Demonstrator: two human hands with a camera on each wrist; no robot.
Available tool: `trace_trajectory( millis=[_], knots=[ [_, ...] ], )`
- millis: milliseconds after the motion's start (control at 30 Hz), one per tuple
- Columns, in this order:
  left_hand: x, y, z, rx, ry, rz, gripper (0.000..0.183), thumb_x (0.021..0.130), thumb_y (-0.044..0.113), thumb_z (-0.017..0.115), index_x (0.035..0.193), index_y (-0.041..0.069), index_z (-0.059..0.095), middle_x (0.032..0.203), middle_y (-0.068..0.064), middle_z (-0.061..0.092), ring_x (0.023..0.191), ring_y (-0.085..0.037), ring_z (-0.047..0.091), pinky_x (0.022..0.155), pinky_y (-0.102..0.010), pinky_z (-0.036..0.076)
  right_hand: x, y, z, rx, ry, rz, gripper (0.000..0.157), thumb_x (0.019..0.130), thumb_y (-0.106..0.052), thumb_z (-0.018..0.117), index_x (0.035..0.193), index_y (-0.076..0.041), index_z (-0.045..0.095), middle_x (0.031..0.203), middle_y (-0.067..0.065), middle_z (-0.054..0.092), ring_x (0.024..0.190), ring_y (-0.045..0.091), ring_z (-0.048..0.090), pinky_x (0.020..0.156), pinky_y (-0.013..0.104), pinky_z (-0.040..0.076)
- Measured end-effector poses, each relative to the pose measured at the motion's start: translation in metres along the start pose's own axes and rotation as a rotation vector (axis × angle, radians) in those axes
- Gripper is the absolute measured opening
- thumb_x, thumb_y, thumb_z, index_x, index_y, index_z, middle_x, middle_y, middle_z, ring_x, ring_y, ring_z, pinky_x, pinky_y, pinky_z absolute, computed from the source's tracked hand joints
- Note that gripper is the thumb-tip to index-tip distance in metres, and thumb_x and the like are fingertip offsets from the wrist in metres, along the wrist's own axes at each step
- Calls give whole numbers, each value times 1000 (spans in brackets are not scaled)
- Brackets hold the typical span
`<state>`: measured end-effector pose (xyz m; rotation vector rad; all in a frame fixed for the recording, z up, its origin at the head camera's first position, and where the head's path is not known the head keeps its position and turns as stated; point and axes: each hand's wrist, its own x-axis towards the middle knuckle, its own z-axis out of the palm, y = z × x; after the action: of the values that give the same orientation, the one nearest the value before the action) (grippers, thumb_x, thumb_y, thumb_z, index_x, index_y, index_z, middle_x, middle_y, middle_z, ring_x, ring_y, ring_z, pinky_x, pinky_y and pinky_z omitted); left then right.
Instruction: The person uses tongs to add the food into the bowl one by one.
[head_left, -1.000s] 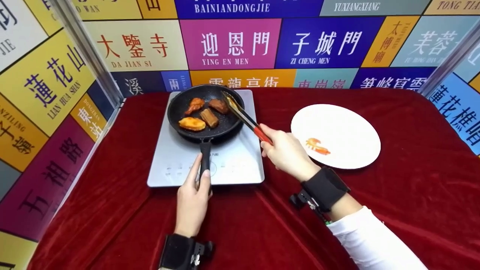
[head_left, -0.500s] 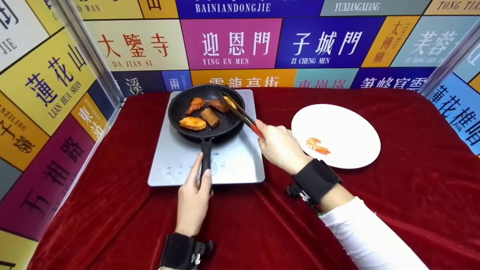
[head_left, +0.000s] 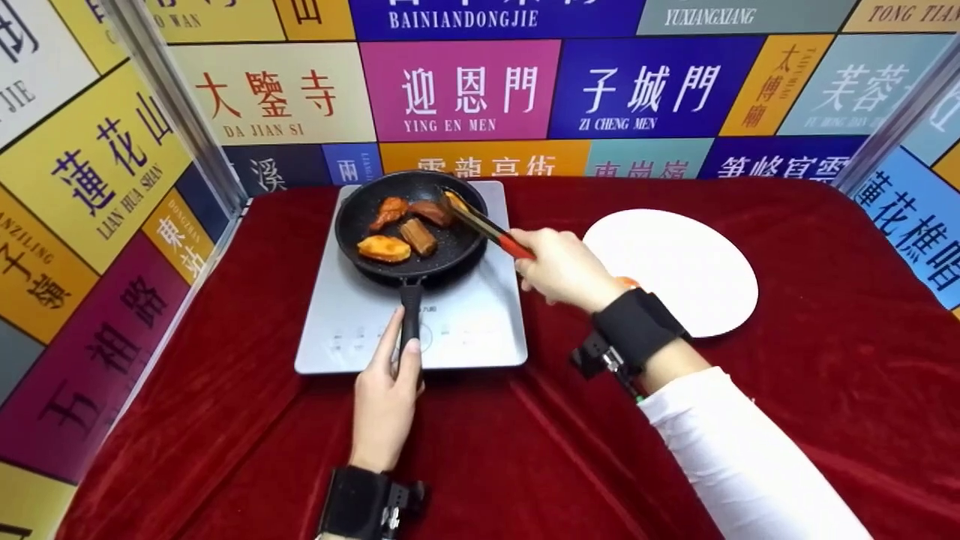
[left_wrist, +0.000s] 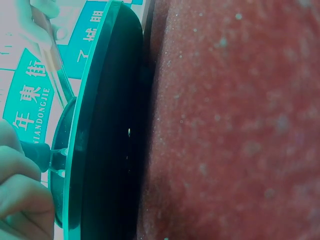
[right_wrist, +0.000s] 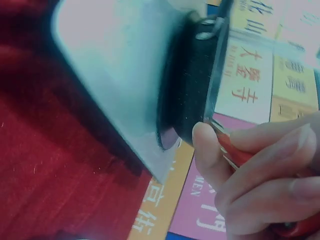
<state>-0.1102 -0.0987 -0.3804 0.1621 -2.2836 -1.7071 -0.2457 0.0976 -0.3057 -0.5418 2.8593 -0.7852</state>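
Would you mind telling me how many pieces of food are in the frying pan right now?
4, all in the frying pan: one back left, one back right at the tongs tips, one front left, one centre. The tongs may hide more.

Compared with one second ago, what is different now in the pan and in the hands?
The right hand with the tongs moved forward and left, so the tips now sit at the brown piece at the pan's far side. Its wrist now covers the shrimp on the plate. The left hand still holds the pan handle; the food has not moved.
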Motion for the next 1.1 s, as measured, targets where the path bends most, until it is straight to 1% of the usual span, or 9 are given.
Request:
trace_trajectory(
  millis=[67,167,367,467,700,867,1100],
  knots=[
    [0,1,0,5,1,-3,44,94,26,47,137,26,37,50,1,39,46,-14,43,46,-26,39,2,3,-4,70,-36,26,48,90,-14,50,137,-17,39,65,4,62,37,17,48,35,27,42],
    [0,1,0,18,3,-5,45,94,26,47,137,27,37,50,1,41,46,-14,44,46,-26,39,4,5,-5,93,-50,37,48,90,-14,50,136,-18,39,65,4,62,37,17,48,35,27,42],
    [1,0,-1,15,5,-3,44,94,26,47,137,26,37,50,1,40,47,-14,45,47,-26,40,7,0,4,10,1,22,49,89,-15,50,137,-17,39,63,1,61,38,16,52,37,27,42],
    [0,-1,-1,5,1,-2,44,94,25,47,137,25,37,51,2,38,47,-14,45,48,-26,41,9,-1,6,-11,14,28,50,89,-15,51,137,-17,38,63,1,61,39,16,53,38,27,43],
    [1,0,0,0,-3,13,45,94,26,47,137,25,37,51,1,40,48,-15,45,48,-26,41,10,-1,4,-22,33,29,51,87,-16,52,136,-20,40,66,2,63,43,20,57,40,28,44],
    [2,-1,0,-2,-6,12,45,94,25,47,137,24,37,52,1,40,47,-13,44,47,-26,40,9,1,3,5,12,47,51,87,-19,53,136,-23,39,67,1,62,46,25,58,39,28,44],
    [1,-1,-1,1,-6,-1,45,94,27,47,137,30,36,51,1,39,47,-13,44,47,-26,41,8,2,5,-3,13,33,53,88,-20,54,137,-21,37,68,2,62,43,21,57,37,28,43]
  ],
)
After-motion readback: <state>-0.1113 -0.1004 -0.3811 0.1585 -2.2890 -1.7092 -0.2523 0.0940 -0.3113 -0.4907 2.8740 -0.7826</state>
